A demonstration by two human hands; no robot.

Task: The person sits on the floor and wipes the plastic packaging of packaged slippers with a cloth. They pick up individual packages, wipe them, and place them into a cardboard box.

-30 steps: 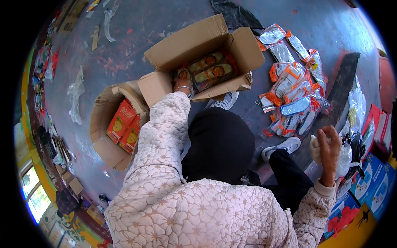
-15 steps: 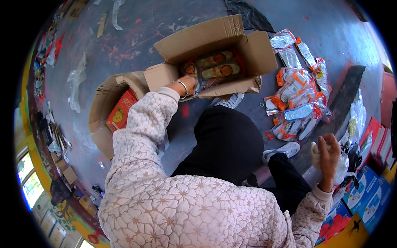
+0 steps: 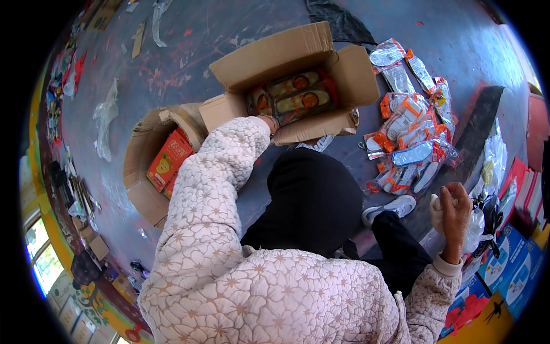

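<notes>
Left hand [image 3: 268, 122]: reached into the open cardboard box [image 3: 344, 74] at about 12 o'clock. Only the wrist and a bangle showed past the quilted sleeve, so honestly couldn't tell if the fingers were closed on anything.

Snack packs in the box [image 3: 298, 94]: long packets with orange circles, lying side by side, right under that hand.

What changed: a second earlier the arm was lower and the hand sat at the box's near flap; by now it had pushed further in over the packs. Looked to me like it was going for one of them.

Right hand [image 3: 452, 215]: out at 3 o'clock, fingers wrapped around a small pale bundle [image 3: 439, 204], pretty much where it was before.

Loose packets [image 3: 409, 137]: orange, white and blue heap on the grey floor at 2 o'clock.

Second box [image 3: 150, 166]: at 10 o'clock, red cartons inside.
</notes>
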